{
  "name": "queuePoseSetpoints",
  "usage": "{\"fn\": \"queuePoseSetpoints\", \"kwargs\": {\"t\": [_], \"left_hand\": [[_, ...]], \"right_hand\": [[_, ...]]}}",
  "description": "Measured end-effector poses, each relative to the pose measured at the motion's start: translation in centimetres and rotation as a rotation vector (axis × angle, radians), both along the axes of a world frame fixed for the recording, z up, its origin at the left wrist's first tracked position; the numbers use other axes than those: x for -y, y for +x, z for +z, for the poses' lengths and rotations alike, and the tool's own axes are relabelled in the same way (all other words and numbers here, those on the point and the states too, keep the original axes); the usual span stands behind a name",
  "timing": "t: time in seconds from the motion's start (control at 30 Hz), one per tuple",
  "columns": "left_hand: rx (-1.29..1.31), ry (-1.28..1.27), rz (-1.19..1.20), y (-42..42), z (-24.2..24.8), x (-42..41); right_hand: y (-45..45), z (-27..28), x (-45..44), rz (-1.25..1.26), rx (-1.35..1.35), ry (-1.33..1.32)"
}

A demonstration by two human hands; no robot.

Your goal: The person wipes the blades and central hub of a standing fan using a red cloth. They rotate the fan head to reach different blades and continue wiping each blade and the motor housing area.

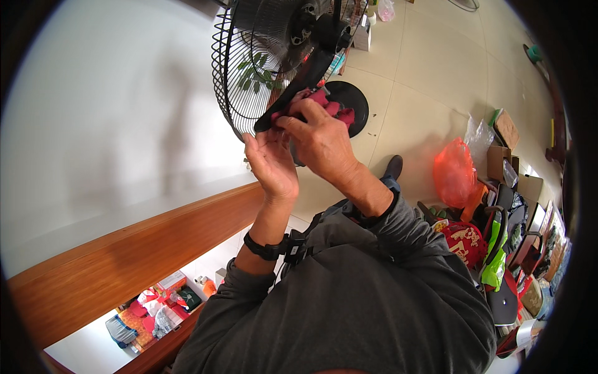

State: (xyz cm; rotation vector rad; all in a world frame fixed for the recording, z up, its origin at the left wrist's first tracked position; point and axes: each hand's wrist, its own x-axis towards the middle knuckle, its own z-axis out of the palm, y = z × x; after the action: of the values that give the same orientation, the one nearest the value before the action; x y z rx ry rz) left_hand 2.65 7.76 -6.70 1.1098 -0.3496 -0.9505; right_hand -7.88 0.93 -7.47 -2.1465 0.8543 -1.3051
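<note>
A black standing fan [299, 28] fills the top of the head view, its blades bare in front of the wire rear grille [224, 70]. My right hand [322, 140] pinches a dark red cloth [331, 107] against the lower end of one black fan blade [303, 77]. Just below that blade's tip is my left hand [273, 163], palm turned up and thumb spread toward the grille. The left fingertips meet the blade tip and are partly hidden by it and the right hand. Behind the cloth, the fan's round black base [352, 100] rests on the floor.
A white wall [117, 93] and a wooden ledge [140, 229] run along the left. On the tiled floor to the right lie an orange plastic bag [453, 173], cardboard boxes [497, 161] and a red round item [462, 240]. A leafy plant [254, 72] shows through the grille.
</note>
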Motion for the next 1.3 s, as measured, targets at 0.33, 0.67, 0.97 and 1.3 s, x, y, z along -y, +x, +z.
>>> {"fn": "queuePoseSetpoints", "kwargs": {"t": [0.33, 0.67, 0.97, 1.3], "left_hand": [[0.106, -0.12, -0.045, -1.2, 0.1, 0.1], [0.013, -0.172, -0.094, -1.1, 0.0, -0.2], [-0.029, -0.216, -0.113, -0.6, 0.8, -0.2], [-0.008, -0.202, -0.103, -0.7, 0.1, -0.2]], "right_hand": [[-3.6, -2.6, 3.3, 0.028, 0.425, 0.884], [1.4, -0.7, -0.8, 0.024, 0.542, 0.553], [1.4, 1.0, -1.2, 0.211, 0.489, 0.308], [1.2, 0.7, -0.8, 0.057, 0.377, 0.268]]}}
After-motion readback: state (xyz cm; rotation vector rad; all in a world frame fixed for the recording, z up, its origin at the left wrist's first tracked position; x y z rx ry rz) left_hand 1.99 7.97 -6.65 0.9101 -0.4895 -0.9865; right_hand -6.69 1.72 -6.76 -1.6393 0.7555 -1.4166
